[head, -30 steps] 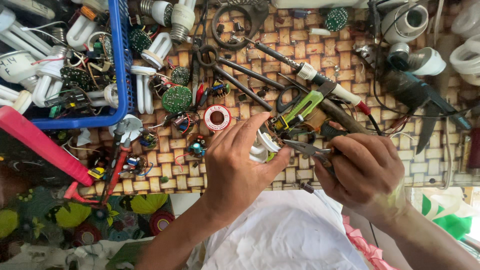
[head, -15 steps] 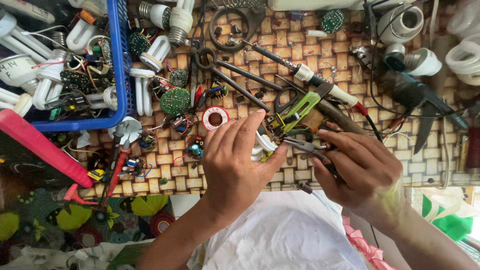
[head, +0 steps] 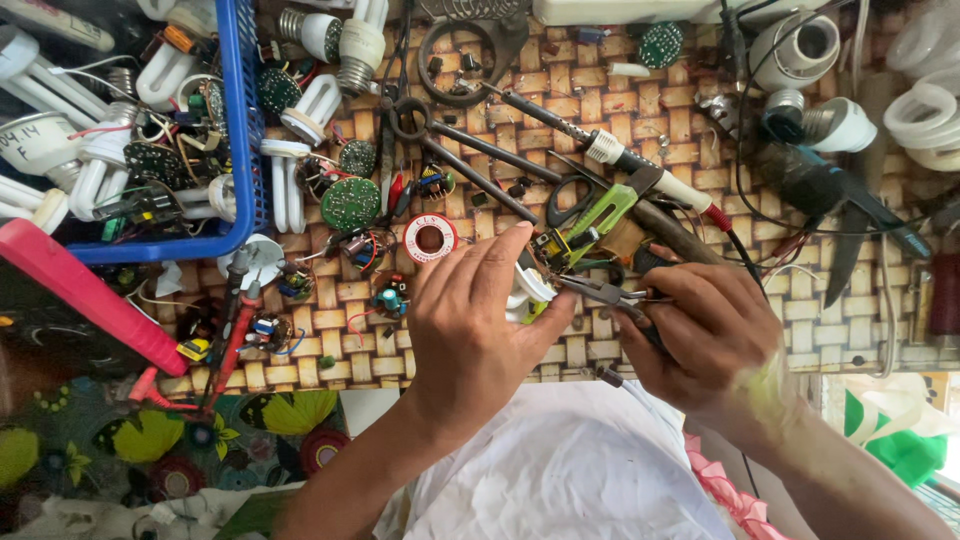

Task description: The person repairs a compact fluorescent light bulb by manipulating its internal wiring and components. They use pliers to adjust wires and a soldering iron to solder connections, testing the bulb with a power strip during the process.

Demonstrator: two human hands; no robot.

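My left hand (head: 480,325) has its grip closed around a white lamp base (head: 528,292), held just above the woven tabletop (head: 330,320). My right hand (head: 700,335) clamps small pliers (head: 605,292) — their tips touch the base's right edge, beside a green-handled tool (head: 600,215).

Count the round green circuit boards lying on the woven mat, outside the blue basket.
3: one left of the solder reel, one just above it, one at top. Others may be hidden.

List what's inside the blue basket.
The blue basket holds white spiral and tube lamps, round green circuit boards and loose wires. Its floor and whatever lies lower are covered by the pile; its top left runs out of frame.
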